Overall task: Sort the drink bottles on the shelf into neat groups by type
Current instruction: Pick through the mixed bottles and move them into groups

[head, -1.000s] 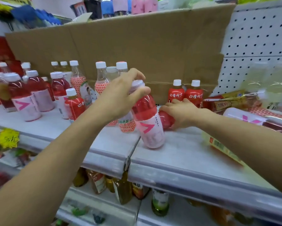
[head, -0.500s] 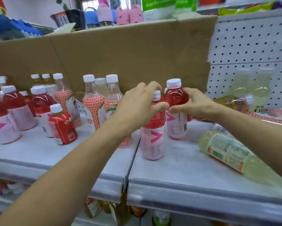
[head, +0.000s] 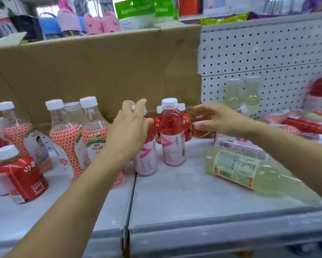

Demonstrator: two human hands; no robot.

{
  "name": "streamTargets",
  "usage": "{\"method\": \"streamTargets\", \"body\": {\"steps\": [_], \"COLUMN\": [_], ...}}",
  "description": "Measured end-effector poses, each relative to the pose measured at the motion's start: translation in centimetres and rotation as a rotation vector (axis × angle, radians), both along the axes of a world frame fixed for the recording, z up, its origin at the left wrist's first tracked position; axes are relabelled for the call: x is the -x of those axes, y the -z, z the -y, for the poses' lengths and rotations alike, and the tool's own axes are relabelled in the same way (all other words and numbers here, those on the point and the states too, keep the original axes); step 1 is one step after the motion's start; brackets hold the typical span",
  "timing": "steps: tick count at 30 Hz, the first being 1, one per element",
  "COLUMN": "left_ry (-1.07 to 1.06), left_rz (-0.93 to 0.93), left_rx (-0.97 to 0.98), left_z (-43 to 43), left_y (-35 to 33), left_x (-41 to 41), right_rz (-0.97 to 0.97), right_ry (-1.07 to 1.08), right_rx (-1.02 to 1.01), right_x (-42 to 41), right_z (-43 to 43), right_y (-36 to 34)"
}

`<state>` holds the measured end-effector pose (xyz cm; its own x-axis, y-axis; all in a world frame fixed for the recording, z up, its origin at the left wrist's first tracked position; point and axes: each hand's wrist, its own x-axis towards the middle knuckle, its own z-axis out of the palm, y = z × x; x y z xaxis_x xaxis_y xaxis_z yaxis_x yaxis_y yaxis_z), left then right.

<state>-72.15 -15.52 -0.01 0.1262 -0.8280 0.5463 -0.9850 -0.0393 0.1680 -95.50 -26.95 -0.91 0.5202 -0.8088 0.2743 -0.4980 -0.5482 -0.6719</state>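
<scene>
Two red drink bottles with pink labels stand side by side on the grey shelf point(head: 175, 192). My left hand point(head: 130, 127) lies against the top of the left red bottle point(head: 146, 161), thumb on its shoulder, fingers straight beside the cap. The right red bottle point(head: 172, 138) stands free and upright. My right hand point(head: 217, 120) hovers open just to its right, fingers spread, holding nothing. Behind them stand small red-labelled bottles point(head: 186, 125). A pale yellow-green bottle point(head: 238, 170) lies on its side at the right.
Tall bottles with orange-dotted labels point(head: 63, 144) stand left of my left arm, and a small red-labelled tea bottle point(head: 22, 175) stands in front of them. Pale green bottles point(head: 249, 97) stand by the pegboard point(head: 268, 53). Wrapped bottles point(head: 309, 125) lie far right. Cardboard point(head: 100, 71) backs the shelf.
My right hand stood the second red bottle upright next to the first, let go and drew away to the right. My left hand's fingers have loosened from the first bottle's cap.
</scene>
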Motion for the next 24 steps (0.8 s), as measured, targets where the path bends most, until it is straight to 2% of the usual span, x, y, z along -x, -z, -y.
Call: {"method": "streamTargets", "body": {"steps": [4,7,10,13,17,20,24], "left_ry": [0.053,0.192,0.268,0.333,0.4,0.394,0.374], "left_rz": [0.195,0.202,0.158,0.178,0.16,0.095,-0.056], "left_rx": [0.208,0.267,0.243,0.219,0.066,-0.062,-0.199], "left_z": [0.4,1.0,2.1,3.2,4.7,6.4,8.1], "left_y": [0.3,-0.4,-1.1,-1.1,-0.3,0.9,1.8], "left_x": [1.0,3.4,5.4,7.5,10.7,12.4,14.0], "right_rz": [-0.063,-0.185,-0.206,-0.182,-0.138,-0.214,-0.246], "right_ry": [0.31,0.409,0.352,0.293,0.217,0.147,0.068], "right_rx": [0.168,0.097,-0.083,-0.079,0.099,0.285,0.325], "right_x": [6.1,8.6,9.3,9.9,9.7,8.0,5.4], "right_z": [2.1,4.9,7.0,7.9,8.8,9.3,10.0], "right_y": [-2.1,-1.9,-1.1,-1.0,-3.2,-5.3,-6.1]}}
